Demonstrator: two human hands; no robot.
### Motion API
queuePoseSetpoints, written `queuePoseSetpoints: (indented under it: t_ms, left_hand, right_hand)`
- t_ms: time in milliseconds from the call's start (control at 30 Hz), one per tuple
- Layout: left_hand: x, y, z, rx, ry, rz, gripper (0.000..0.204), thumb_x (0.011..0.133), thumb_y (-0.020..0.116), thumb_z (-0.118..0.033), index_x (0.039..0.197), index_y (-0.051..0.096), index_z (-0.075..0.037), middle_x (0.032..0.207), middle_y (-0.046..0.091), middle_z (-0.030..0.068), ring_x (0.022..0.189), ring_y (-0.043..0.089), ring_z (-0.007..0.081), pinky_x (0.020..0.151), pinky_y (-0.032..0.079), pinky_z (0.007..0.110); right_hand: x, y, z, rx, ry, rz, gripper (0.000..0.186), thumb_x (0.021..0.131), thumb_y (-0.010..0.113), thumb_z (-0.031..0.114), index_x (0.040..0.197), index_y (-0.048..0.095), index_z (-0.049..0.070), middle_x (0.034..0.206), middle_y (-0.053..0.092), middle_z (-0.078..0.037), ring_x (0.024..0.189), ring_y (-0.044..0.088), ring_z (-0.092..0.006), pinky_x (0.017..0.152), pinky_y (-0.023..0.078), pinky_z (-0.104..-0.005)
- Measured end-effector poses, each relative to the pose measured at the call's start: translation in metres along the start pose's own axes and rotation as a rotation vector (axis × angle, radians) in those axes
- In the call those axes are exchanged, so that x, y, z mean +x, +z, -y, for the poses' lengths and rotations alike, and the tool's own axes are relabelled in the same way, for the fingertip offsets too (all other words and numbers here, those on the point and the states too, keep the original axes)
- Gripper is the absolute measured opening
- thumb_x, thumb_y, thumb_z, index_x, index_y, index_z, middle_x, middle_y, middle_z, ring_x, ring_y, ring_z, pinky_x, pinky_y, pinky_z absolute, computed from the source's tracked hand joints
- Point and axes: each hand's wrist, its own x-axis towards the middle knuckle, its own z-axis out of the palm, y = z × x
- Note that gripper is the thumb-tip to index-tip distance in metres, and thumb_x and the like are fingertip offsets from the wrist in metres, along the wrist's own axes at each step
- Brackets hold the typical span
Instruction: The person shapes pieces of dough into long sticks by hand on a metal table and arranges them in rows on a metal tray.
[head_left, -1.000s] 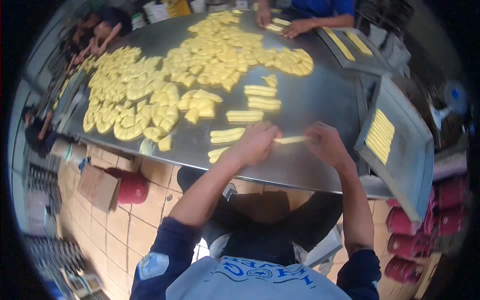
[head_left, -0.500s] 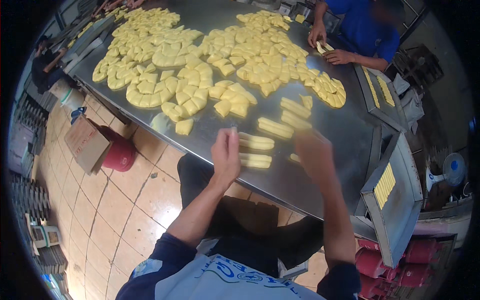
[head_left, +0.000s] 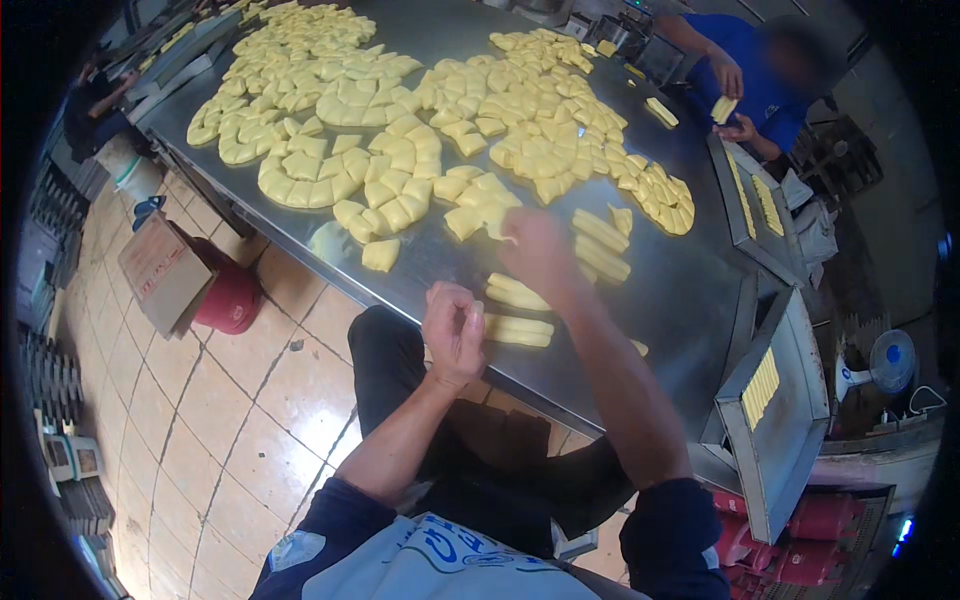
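My left hand (head_left: 452,332) is curled at the near table edge beside paired dough strips (head_left: 518,330); whatever is inside its fingers, if anything, is hidden. My right hand (head_left: 532,250) is motion-blurred, reaching over the strips, fingertips closed on a pale yellow dough piece (head_left: 494,224) at the edge of a small cluster. Large coils and heaps of cut dough (head_left: 310,178) cover much of the steel table (head_left: 660,300). More short strip pairs (head_left: 600,232) lie right of my right hand. A slanted metal tray (head_left: 760,392) holding a row of thin strips sits at the right.
A co-worker in blue (head_left: 775,75) across the table holds a small dough piece beside another tray (head_left: 745,195). Another person (head_left: 95,105) works at far left. A cardboard sheet (head_left: 160,270), red container (head_left: 228,310), fan (head_left: 890,362) and red cylinders (head_left: 810,540) surround the table.
The view has swung rightward and shifted. My right hand has moved forward and left from the near strips to the dough cluster. My left hand stays curled near the edge.
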Motion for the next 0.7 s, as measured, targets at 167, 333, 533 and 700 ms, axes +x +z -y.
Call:
queuePoseSetpoints:
  t_ms: [167,333,533,700]
  left_hand:
    - [0.007,-0.001,-0.012,-0.063,-0.021,0.000,0.015,0.082,0.058,-0.014,0.080,0.052,-0.001,0.079,0.052,0.0132,0.076,0.049,0.0276,0.073,0.041,0.034]
    - [-0.010,0.041,-0.064,-0.282,-0.231,0.324,0.029,0.090,0.056,-0.016,0.111,0.055,0.004,0.106,0.061,0.0161,0.096,0.059,0.0229,0.083,0.046,0.032]
    - [-0.027,0.100,-0.102,-0.755,-1.082,0.560,0.040,0.091,0.062,-0.013,0.126,0.051,0.002,0.115,0.061,0.0095,0.103,0.059,0.0139,0.085,0.048,0.027]
    - [-0.043,0.111,-0.117,-0.747,-1.098,0.678,0.038,0.091,0.060,-0.005,0.127,0.051,0.003,0.119,0.059,0.0079,0.105,0.058,0.0120,0.087,0.046,0.023]
  right_hand:
    - [-0.079,-0.098,0.012,0.401,0.244,-0.173,0.016,0.071,0.066,-0.004,0.085,0.058,0.000,0.071,0.058,-0.006,0.074,0.063,-0.0116,0.061,0.052,-0.0299]
    - [-0.148,-0.126,0.032,0.219,0.326,-0.344,0.018,0.073,0.067,-0.006,0.088,0.059,-0.001,0.086,0.062,-0.008,0.080,0.064,-0.0120,0.068,0.054,-0.0284]
    - [-0.213,-0.125,0.031,0.495,0.552,-0.376,0.023,0.081,0.068,-0.001,0.103,0.058,-0.002,0.104,0.063,-0.010,0.096,0.062,-0.0150,0.086,0.052,-0.0301]
    - [-0.240,-0.128,0.023,1.066,0.882,-0.727,0.039,0.088,0.064,0.006,0.123,0.052,-0.005,0.117,0.060,-0.012,0.105,0.060,-0.0175,0.090,0.050,-0.0315]
